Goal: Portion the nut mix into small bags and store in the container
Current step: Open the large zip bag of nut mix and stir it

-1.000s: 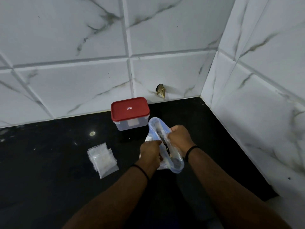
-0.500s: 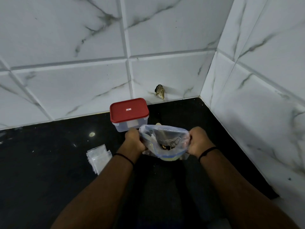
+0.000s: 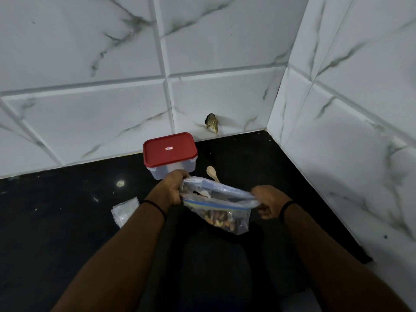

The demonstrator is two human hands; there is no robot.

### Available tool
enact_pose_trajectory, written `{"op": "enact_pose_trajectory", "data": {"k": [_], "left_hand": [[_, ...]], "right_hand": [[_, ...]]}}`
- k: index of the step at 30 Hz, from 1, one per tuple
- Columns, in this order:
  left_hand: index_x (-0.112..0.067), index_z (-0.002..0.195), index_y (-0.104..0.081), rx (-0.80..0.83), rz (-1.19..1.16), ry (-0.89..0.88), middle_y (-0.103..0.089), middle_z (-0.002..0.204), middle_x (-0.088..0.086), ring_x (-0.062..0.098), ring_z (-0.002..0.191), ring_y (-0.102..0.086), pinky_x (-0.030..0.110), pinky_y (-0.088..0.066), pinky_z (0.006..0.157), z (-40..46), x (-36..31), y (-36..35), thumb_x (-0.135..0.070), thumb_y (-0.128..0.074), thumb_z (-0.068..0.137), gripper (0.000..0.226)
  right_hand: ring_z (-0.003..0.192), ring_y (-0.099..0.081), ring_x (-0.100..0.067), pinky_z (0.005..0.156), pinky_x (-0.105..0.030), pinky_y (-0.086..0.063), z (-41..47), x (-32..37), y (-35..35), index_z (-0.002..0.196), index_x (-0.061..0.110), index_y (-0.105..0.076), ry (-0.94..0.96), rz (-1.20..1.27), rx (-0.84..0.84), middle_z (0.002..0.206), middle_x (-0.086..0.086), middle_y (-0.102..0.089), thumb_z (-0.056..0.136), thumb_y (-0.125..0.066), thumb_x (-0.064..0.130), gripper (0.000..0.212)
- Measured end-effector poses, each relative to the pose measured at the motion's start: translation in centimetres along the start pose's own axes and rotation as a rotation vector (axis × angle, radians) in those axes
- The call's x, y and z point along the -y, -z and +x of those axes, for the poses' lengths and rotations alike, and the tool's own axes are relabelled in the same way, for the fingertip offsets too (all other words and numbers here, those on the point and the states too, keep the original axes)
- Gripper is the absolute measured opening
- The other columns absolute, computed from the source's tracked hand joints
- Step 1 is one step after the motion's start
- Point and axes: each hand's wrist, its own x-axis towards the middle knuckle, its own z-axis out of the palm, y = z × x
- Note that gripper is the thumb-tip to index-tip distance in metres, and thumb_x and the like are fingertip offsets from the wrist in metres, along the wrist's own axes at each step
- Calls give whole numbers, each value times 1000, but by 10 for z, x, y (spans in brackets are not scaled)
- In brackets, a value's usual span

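Nut mix bag (image 3: 221, 207), mouth pinched by both hands' fingers (image 3: 183, 194); small bags (image 3: 125, 210) half-hidden.

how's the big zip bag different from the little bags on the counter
The big zip bag is held up off the counter by the left hand and the right hand, its mouth pulled open; the small bags lie flat in a stack on the black counter, untouched. The big bag holds nut mix; the small ones look empty. It is much larger. Both are clear plastic.
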Motion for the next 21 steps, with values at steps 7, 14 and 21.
{"op": "enact_pose_trajectory", "data": {"k": [7,14,21], "left_hand": [[-5,91,-68,36,177,-240,-62,76,12,16,61,-54,28,-46,57,-9,1,-13,-24,-52,100,27],[-10,108,-63,-311,392,-484,-64,103,6,17,89,-60,36,-50,82,-13,11,-23,-35,-52,100,29],[-5,126,-50,-179,4,21,-60,121,17,33,96,-62,43,-53,70,-28,65,-24,-36,-62,95,45]], "right_hand": [[98,-64,-20,87,-32,-50,-11,20,-14,108,10,-66,447,-716,-165,108,-8,-68,102,-48,29,26],[80,-63,-23,70,-35,-52,-26,35,-51,92,9,-66,706,-667,-140,82,-5,-63,94,-62,37,28],[92,-67,-29,70,-32,-50,-10,39,-58,107,4,-66,432,-304,-230,99,-14,-68,95,-60,22,22]]}}
